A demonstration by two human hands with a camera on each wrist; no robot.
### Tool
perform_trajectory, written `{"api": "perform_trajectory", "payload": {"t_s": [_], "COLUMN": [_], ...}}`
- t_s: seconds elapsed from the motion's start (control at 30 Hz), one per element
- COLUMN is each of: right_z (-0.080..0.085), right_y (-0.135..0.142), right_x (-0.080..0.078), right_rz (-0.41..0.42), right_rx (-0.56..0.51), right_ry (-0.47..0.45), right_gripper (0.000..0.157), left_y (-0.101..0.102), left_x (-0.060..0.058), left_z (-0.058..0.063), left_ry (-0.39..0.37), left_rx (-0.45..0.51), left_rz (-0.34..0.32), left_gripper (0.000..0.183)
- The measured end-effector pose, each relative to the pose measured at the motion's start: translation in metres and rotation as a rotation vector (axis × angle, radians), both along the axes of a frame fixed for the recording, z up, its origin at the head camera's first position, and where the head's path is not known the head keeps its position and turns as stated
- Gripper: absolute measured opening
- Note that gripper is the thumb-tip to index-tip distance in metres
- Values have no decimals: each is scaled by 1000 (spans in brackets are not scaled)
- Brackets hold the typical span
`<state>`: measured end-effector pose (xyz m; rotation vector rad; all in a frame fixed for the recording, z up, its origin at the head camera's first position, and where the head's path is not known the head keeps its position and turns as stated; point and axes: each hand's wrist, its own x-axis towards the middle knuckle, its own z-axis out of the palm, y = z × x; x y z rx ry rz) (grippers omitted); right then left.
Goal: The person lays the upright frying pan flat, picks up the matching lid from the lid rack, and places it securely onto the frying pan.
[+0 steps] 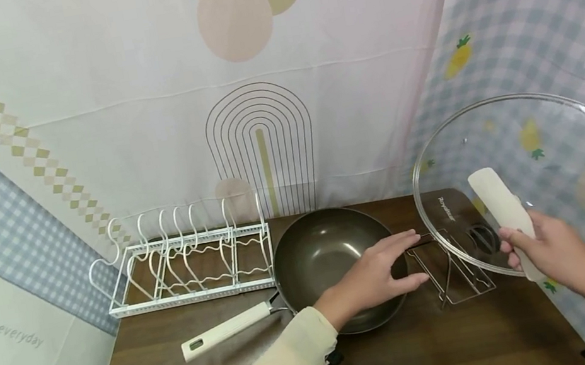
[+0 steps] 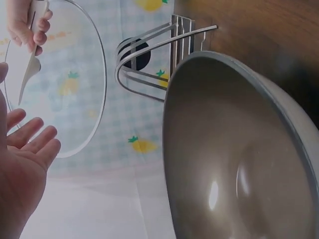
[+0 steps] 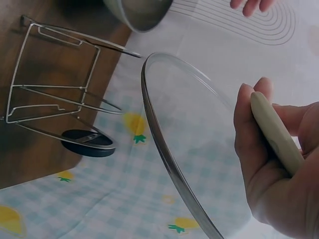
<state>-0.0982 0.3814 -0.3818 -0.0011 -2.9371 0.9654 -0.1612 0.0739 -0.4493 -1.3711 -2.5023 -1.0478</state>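
Note:
A large round glass lid [image 1: 574, 182] with a metal rim is held up at the right. My right hand [image 1: 556, 249] grips its long cream handle [image 1: 495, 195], fingers and thumb wrapped round it. In the right wrist view the lid [image 3: 199, 134] stands tilted, clear of the table. My left hand [image 1: 373, 275] is over the right side of a dark frying pan [image 1: 325, 241], fingers extended and holding nothing. The left wrist view shows this hand [image 2: 25, 169] beside the pan [image 2: 224, 124], palm visible. The pan's cream handle [image 1: 230, 329] points left.
A metal wire stand [image 3: 55, 87] with a black round piece [image 3: 89, 143] stands right of the pan, partly behind the lid in the head view. To the left is a white wire rack [image 1: 190, 299] with several upright loops. Patterned cloths hang behind the wooden table [image 1: 412, 355].

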Motion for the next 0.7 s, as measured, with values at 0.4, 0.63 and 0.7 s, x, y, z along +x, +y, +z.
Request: {"api": "perform_trajectory", "payload": {"t_s": [0.4,0.63,0.7], "right_z": [10,7,6], "right_y": [-16,-23,-25], "right_x": [0,-1,-2], "right_rz": [35,65,74], "right_rx": [-174,-284,-317], "right_ry": [-24,-58,-72], "right_gripper": [35,29,26], "left_y": [-35,-58,-64], "left_x": [2,4,5], "left_z": [4,-2,-4], "left_ry": [8,50,46], "left_rx": [6,53,61], "left_rz": [47,75,79], "left_gripper": [65,63,63]}}
